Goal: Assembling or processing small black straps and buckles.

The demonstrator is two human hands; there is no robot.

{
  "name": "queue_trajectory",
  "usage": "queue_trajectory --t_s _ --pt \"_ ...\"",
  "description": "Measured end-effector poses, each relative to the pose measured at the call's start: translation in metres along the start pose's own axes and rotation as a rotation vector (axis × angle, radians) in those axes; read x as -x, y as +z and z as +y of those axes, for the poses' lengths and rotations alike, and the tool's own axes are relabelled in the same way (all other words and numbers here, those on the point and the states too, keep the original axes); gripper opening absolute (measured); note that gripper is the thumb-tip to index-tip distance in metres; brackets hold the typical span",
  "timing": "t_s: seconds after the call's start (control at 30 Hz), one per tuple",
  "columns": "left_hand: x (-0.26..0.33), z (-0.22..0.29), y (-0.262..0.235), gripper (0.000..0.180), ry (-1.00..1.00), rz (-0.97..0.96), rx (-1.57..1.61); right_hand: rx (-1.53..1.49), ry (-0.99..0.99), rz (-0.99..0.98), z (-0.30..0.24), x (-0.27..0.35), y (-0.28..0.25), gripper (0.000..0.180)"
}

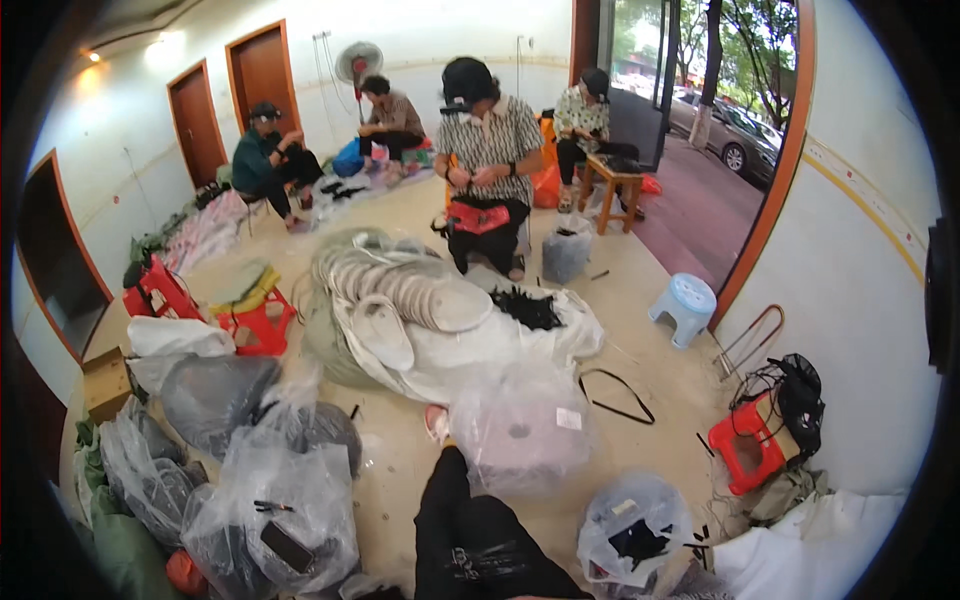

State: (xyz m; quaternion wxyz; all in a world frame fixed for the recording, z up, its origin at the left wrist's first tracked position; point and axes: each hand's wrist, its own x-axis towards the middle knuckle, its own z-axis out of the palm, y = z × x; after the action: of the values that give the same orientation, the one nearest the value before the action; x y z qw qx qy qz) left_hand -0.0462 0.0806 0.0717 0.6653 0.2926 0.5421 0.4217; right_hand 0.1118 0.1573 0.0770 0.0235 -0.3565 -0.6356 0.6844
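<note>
Neither of my hands shows in the head view; only my black-trousered legs (490, 550) and one foot in a slipper (437, 424) do. Just past that foot is a pinkish block-like thing (520, 435) wrapped in clear plastic. Beyond it, a row of pale shoe soles or slippers (410, 290) leans together on a white sack (450, 355), with one more lying at the front (383, 332). A heap of black strips (527, 309) sits to their right. By my right leg stands a plastic-lined tub (635, 525) with black pieces (640, 541) in it.
Plastic bags (220, 400) crowd the left, with a phone (287, 547) on one. Red stools (745, 445) and a blue stool (684, 308) stand about. A black strap (618, 396) lies on the floor. Several people sit working; one (485, 160) faces me beyond the sack.
</note>
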Motion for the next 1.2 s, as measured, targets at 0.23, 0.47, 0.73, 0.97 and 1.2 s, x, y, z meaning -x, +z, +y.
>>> queue_trajectory --t_s 0.23,0.47,0.73,0.97,1.2 --pt "-0.007 0.003 -0.005 0.013 -0.031 0.193 0.102 -0.084 -0.077 -0.092 0.019 -0.01 -0.009 0.029" --pt "-0.014 0.002 -0.006 0.018 -0.123 0.299 0.215 -0.786 -0.011 0.037 -0.004 -0.012 -0.014 0.022" --pt "-0.009 0.034 0.012 0.015 -0.138 0.235 0.22 -0.677 -0.057 -0.029 0.013 -0.02 0.004 0.018" --pt "-0.002 0.026 0.015 0.009 -0.08 0.275 0.242 -0.743 -0.254 0.052 0.002 -0.011 0.009 0.017" --pt "0.02 0.044 0.029 0.008 -0.07 0.307 0.332 -0.737 -0.032 -0.006 -0.006 -0.006 0.015 0.019"
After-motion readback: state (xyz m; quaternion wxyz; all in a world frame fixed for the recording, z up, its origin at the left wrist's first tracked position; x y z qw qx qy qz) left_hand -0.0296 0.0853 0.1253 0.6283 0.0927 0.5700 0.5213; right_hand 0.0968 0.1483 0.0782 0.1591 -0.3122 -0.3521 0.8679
